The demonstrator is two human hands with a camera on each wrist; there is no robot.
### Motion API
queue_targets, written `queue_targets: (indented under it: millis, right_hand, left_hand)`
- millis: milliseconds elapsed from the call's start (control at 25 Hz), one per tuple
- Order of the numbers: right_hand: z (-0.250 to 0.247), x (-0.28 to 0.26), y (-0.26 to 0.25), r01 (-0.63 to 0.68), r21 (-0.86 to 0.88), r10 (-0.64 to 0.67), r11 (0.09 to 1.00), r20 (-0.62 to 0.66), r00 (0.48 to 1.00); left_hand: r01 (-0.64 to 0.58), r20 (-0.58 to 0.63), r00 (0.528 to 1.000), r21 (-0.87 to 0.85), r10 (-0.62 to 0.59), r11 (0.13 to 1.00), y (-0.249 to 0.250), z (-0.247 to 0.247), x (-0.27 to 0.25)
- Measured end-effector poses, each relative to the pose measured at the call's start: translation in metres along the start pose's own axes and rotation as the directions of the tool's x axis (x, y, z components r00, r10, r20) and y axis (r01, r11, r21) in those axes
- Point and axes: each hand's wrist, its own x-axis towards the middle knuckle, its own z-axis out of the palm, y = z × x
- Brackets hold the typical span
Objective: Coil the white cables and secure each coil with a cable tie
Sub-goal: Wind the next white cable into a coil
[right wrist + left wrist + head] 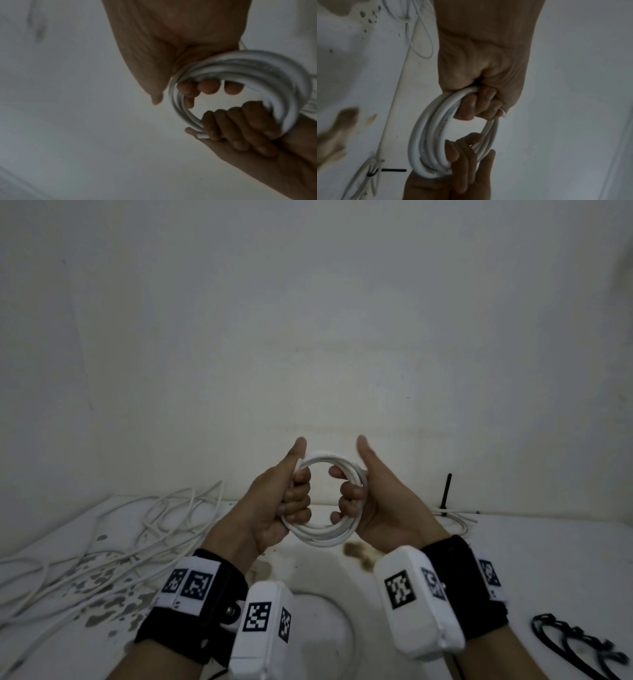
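The coil (pixel 323 501) is gripped on one side by the left hand (pixel 274 505) and on the other by the right hand (pixel 373 501), raised above the surface (pixel 548 559), thumbs up.

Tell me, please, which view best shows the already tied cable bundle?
The left wrist view: the tied bundle shows its black cable tie clearly. The head view shows it small, at the table's back edge; the right wrist view misses it.

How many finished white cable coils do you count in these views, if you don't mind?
2. One coil is held above the table between the left hand and right hand; one tied coil lies by the wall at right. Others may lie outside the views.
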Motion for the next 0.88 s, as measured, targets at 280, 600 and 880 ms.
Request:
queue_targets:
  millis: [280,600,880]
  right_hand:
    - [-0.001,0.0,0.004,0.043,-0.147,-0.046,0.988,-0.021,0.999]
    - [0.003,-0.001,0.009,0.053,-0.276,-0.055,0.96,0.001,0.998]
    - [-0.013,-0.006,-0.008,0.064,-0.384,-0.068,0.921,0.002,0.998]
  left_hand:
    - [0.051,-0.031,0.998,0.036,-0.05,0.998,0.004,0.004,0.003]
    - [0.088,-0.063,0.994,0.003,-0.088,0.996,0.008,0.008,-0.001]
    - [0.049,-0.074,0.997,0.402,-0.021,0.914,-0.009,0.023,-0.008]
